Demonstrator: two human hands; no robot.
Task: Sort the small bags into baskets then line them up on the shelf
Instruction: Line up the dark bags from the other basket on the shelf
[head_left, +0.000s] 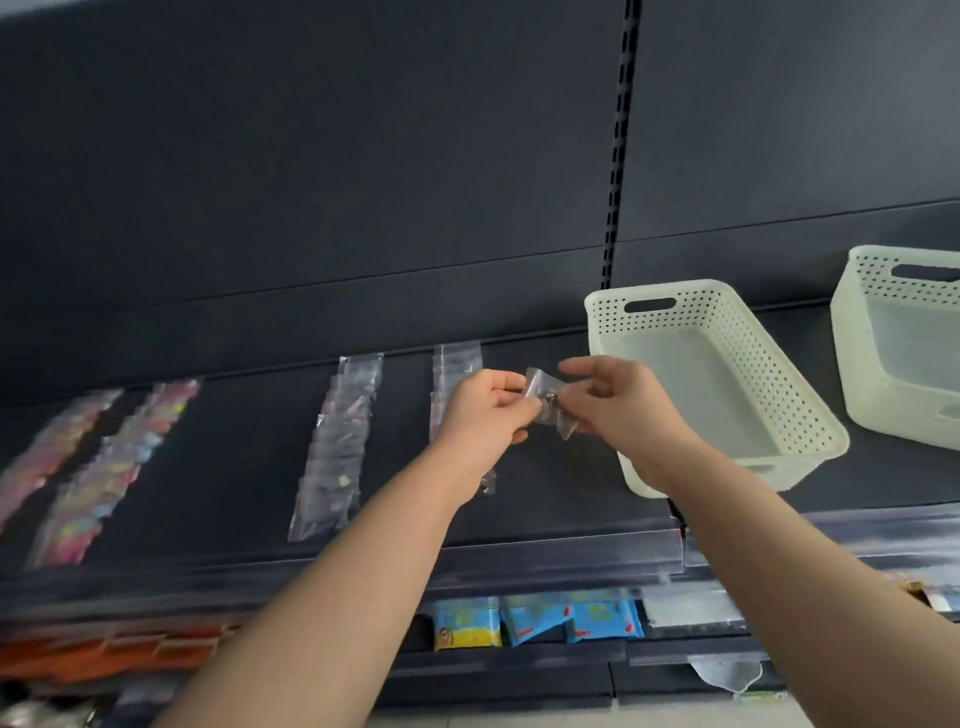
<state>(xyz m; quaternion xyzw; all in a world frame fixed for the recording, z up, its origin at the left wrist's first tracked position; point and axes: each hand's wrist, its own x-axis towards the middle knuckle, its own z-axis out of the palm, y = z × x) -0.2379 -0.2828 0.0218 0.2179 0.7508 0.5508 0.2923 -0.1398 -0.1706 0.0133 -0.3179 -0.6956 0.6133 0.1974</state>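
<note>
Head cam is catching me pinching one small clear bag (546, 404) between both hands. My left hand (488, 410) is gripping one edge and my right hand (621, 408) the other, so the bag is hanging in the air over the shelf (234, 457), right beside the near basket (779, 384). Honestly I'm guessing I'm barely getting started here. That basket is sitting at an angle with nothing showing inside it, and the second basket (865, 291) further right is looking the same. Meanwhile rows of clear bags (332, 457) and colourful bags (98, 467) are lying flat on the shelf, waiting to go in. So pretty much all the sorting, plus lining the baskets up, is looking like it's left to do.
</note>
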